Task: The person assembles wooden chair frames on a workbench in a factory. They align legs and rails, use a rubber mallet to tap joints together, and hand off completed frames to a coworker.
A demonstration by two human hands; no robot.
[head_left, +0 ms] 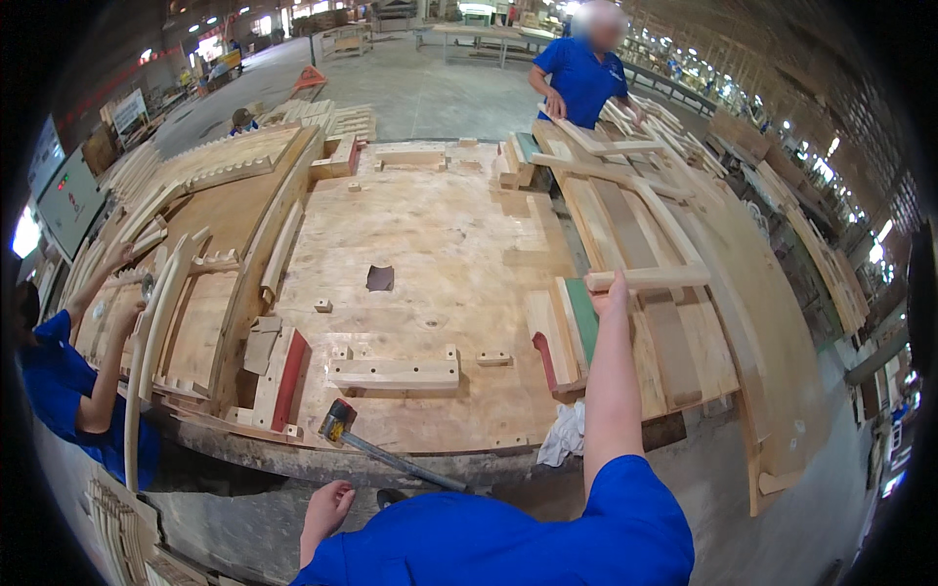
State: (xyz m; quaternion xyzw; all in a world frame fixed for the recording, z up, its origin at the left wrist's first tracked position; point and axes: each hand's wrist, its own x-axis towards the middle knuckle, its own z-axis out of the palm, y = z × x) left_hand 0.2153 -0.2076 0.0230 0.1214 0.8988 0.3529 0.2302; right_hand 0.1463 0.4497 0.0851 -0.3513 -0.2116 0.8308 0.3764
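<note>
My right hand (pixel 610 293) reaches forward and right, its fingers closed on the near end of a pale wooden crossbar (pixel 653 278). That bar looks joined to a long curved wooden piece of a frame (pixel 674 227) lying on the right-hand boards. Close to my body at the lower left, my left hand (pixel 330 508) hangs with loosely bent fingers and nothing visible in it. A mallet (pixel 337 420) with a dark and yellow head and a grey handle lies at the worktable's near edge, just ahead of this hand.
Drilled wooden blocks (pixel 396 374) and red-sided stops (pixel 285 381) sit on the plywood worktable (pixel 420 244), which has a dark hole. A white cloth (pixel 564 436) hangs at its near edge. One co-worker (pixel 584 73) stands across at the right; another (pixel 83 391) handles curved wood at left.
</note>
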